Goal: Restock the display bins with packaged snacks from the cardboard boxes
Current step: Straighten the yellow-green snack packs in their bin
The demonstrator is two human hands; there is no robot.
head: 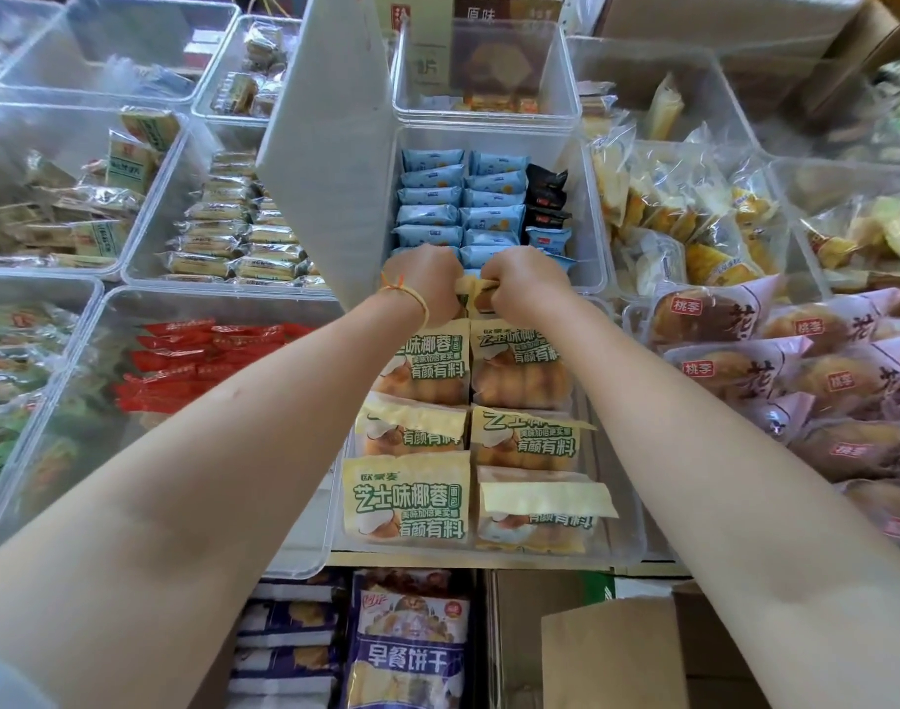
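A clear display bin (627, 529) in front of me holds two columns of yellow-and-green bread packs (407, 504). At its far end my left hand (427, 284) and my right hand (524, 281) sit side by side, fingers curled down round the yellow top edges of the rearmost packs (471, 291). The fingertips are hidden behind the knuckles. A cardboard box (611, 652) stands below the shelf edge at lower right.
Behind this bin stands one with light-blue and black small packs (437, 197), its white lid (330, 145) raised to the left. Red packs (202, 360) fill the left bin. Pink bread bags (775, 371) lie on the right. Biscuit bags (407, 642) sit below.
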